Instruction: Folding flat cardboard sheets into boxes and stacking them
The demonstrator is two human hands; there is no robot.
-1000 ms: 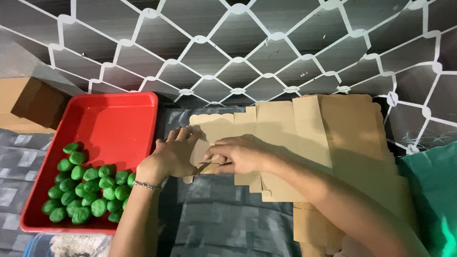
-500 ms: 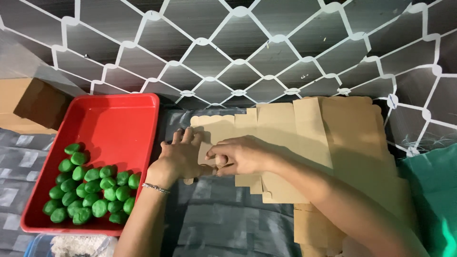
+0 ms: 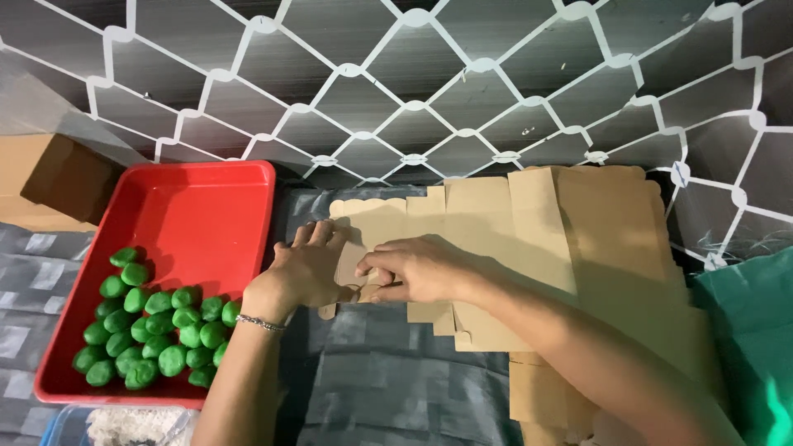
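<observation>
Backdrop: dark wall (image 3: 388, 91) with a white diamond-net pattern rises straight behind the tabletop (image 3: 388, 388), which wears a grey patterned cloth.
Cardboard stack: flat tan box blanks (image 3: 578, 239) lie fanned along the far edge, from the middle toward the right corner, and spill down toward the near right edge.
Piece in hand: small tan cardboard flap (image 3: 349, 263), at the left end of the stack, just right of the red tray.
Long axis: the flap runs roughly from far edge to near edge, its rounded tab pointing toward the person.
Left hand: left hand (image 3: 307, 268) lies palm down, fingers spread and slightly curled, pressing on the flap's left side; a thin bracelet (image 3: 261, 323) sits on the wrist.
Right hand: right hand (image 3: 417, 268) comes in from the right, thumb and fingers pinched together on the flap's right edge.
Relation: the flap sits between the two hands, both touching it; neither is clearly nearer, and each faces the other across it.
Red tray: red tray (image 3: 198, 206) rests at the left edge of the tabletop, its far half bare.
Green lumps: small round green lumps (image 3: 153, 326) crowd the tray's near half, well apart from the hands.
Left corner: brown box (image 3: 49, 182) beyond the tray.
Right edge: green cloth (image 3: 743, 330), apart from the work.
Near left corner: clear tub with white stuff (image 3: 124, 425), partly cut off.
</observation>
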